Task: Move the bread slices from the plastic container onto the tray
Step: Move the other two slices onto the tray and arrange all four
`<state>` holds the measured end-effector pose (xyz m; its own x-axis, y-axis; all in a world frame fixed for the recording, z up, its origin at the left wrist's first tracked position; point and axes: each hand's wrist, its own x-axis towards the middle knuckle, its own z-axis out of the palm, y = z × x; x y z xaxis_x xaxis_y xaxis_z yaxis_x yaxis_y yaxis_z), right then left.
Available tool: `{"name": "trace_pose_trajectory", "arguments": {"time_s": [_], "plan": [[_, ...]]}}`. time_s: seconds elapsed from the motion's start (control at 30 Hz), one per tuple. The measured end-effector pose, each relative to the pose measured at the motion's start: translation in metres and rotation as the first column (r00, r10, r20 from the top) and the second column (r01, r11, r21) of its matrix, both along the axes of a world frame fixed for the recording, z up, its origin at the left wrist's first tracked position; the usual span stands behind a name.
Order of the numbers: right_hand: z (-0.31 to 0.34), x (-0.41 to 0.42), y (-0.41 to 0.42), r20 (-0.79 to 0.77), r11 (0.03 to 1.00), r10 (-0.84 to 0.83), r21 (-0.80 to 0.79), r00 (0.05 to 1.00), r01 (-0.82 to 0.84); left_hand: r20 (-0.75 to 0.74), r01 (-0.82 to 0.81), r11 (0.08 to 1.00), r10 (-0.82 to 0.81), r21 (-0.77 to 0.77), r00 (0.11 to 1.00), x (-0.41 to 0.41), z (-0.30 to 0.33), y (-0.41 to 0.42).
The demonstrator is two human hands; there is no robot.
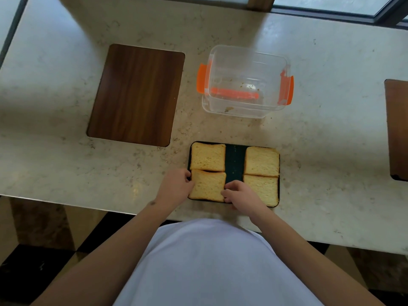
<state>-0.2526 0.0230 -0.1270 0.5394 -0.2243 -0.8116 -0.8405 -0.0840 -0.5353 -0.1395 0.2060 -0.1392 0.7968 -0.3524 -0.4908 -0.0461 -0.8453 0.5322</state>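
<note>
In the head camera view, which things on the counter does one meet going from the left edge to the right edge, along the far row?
Dark wooden board → clear plastic container with orange clips, holding only crumbs → wooden board cut off by the right edge.

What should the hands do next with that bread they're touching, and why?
Probably let go and lift away. The near-left slice already lies flat on the tray with three others, the left hand and right hand sit at its edges, and the plastic container holds only crumbs.
</note>
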Motion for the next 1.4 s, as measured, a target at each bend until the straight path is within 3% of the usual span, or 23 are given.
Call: {"name": "trace_pose_trajectory", "arguments": {"time_s": [0.2, 0.33, 0.67, 1.0, 1.27, 1.33, 1.4], "plan": [[-0.001, 0.007, 0.001, 0.021, 0.972, 0.144, -0.191, 0.989, -0.138, 0.27, 0.26, 0.956, -0.287, 0.134, 0.919, 0.002, 0.009, -0.001], [0.001, 0.014, 0.001, 0.071, 0.969, 0.123, -0.223, 0.99, -0.104, 0.253, 0.317, 0.944, -0.329, 0.088, 0.91, 0.004, 0.005, 0.003], [0.003, 0.024, 0.003, 0.083, 0.897, 0.317, -0.351, 0.945, -0.27, 0.227, 0.302, 0.953, -0.301, 0.034, 0.926, 0.013, -0.011, 0.006], [0.003, 0.028, 0.002, 0.044, 0.982, 0.121, -0.153, 0.992, -0.113, 0.184, 0.228, 0.972, -0.215, -0.051, 0.959, 0.015, -0.014, 0.008], [0.0, 0.032, -0.006, 0.052, 0.986, 0.052, -0.158, 0.997, -0.043, 0.28, 0.221, 0.975, -0.205, -0.029, 0.938, 0.008, -0.004, -0.001], [-0.001, 0.035, -0.009, 0.069, 0.981, 0.052, -0.191, 0.996, -0.038, 0.22, 0.136, 0.984, -0.109, -0.112, 0.969, 0.008, 0.003, -0.01], [-0.001, 0.04, -0.011, 0.084, 0.973, 0.063, -0.229, 0.994, -0.042, 0.045, -0.084, 0.972, 0.096, -0.219, 0.994, 0.008, 0.012, -0.02]]}}
